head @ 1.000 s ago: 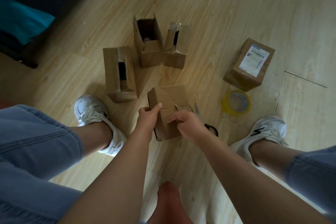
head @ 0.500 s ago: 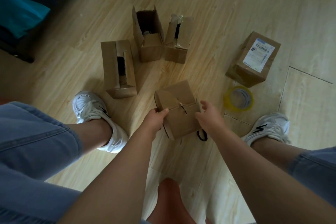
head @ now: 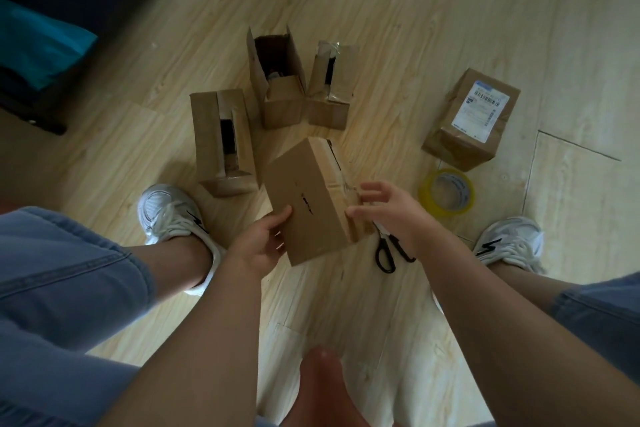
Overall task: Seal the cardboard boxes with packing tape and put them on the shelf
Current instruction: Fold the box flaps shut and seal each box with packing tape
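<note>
Seen from my head: my left hand [head: 263, 246] grips the near edge of the box [head: 304, 198], thumb on top, holding it tilted. My right hand [head: 391, 215] is released, fingers spread, thumb touching the box's taped side. I judge I should rub that tape flat along the seam, bracing firmly. The tape roll [head: 446, 192] lies just beyond my right hand.
</note>
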The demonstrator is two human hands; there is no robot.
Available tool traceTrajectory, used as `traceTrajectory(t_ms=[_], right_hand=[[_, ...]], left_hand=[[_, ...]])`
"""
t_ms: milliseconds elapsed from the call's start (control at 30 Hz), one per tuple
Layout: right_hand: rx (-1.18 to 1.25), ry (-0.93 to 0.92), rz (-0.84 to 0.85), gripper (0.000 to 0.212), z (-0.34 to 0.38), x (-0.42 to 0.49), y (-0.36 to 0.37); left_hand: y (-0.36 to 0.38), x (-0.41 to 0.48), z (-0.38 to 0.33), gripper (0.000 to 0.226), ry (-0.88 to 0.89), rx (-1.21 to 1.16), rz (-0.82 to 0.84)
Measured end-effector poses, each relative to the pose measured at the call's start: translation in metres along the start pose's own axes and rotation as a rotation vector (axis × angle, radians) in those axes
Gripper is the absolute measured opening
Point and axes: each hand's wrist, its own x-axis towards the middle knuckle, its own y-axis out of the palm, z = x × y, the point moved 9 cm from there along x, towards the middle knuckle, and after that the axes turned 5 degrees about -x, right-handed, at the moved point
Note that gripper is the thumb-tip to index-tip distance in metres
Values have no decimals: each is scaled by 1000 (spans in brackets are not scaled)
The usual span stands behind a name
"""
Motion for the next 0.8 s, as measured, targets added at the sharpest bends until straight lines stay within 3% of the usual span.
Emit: traceTrajectory(t_ms=[100,167,533,700,800], right_hand=[[-82,-21,36,65,-8,0,6],[-90,-42,35,64,-9,-1,7],[-92,-40,31,65,-13,3,6],[-25,11,-18,54,-20,5,8],[21,50,-65,41,-27,9,10]], left_hand=[[-1,-2,-9,64,45,33,84],[2,-2,-15,71,85,48,105],[10,-6,-23,80,134,56,87],[8,-2,-26,52,166,113,-39],[8,0,-30,48,189,158,-138]])
